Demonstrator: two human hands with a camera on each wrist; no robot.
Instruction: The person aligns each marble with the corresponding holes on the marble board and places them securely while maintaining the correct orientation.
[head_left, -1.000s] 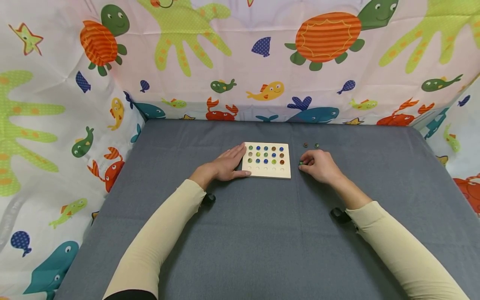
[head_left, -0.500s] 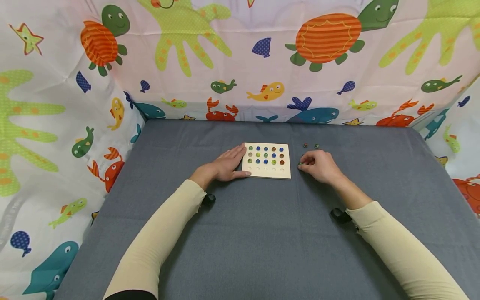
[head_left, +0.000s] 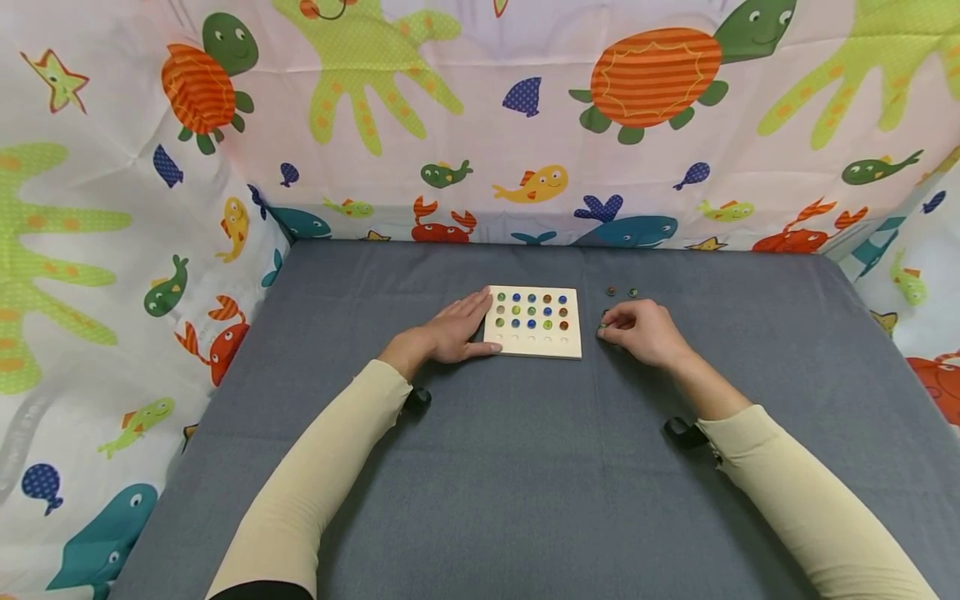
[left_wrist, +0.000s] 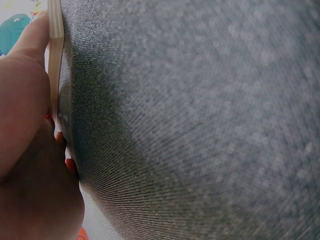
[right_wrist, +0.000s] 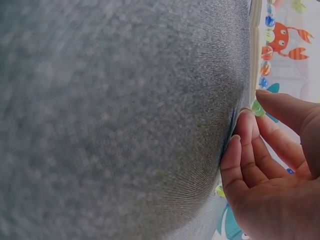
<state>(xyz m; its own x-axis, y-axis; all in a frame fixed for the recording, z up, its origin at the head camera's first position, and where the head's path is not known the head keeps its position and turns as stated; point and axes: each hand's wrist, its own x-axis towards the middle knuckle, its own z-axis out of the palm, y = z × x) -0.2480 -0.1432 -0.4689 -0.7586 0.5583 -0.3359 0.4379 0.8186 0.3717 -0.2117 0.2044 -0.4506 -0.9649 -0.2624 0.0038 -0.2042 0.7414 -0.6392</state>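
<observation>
Just right of the board (head_left: 540, 350), a green marble (right_wrist: 257, 108) is pinched in my right hand (head_left: 641, 331).
It looks like glass: light, hard and smooth, I'd judge, liable to slip or roll and perhaps to chip if dropped, so its widest part is the place to grip. My right thumb and fingers are drawn together, parted only by the marble. My left hand (head_left: 453, 333), fingers straight and thumb spread, rests at the board's left edge. Beyond my right hand, a reddish marble (head_left: 611, 292) and a greenish marble (head_left: 633, 292) lie on the counter (head_left: 480, 483).
</observation>
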